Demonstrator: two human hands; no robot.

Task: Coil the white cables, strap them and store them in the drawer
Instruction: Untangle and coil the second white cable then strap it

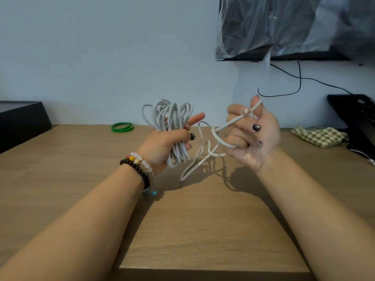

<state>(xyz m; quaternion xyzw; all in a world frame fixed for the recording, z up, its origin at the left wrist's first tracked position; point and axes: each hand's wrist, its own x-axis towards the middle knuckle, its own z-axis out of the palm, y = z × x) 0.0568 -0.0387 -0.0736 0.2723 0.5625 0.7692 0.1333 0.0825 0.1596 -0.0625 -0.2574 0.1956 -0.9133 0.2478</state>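
Many loops of white cable sit bunched in my left hand, grip closed around their middle, above the bench. Right hand pinches the loose tail. Light, springy, slippery; hold the bundle's waist when strapping.

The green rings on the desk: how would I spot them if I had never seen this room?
Start at the long wooden desk against the pale wall. Follow its far edge left of the left hand, which grips a bundle of coiled white cable. There lie flat green rubber rings, the only bright green thing, unlike the checked cloth far right.
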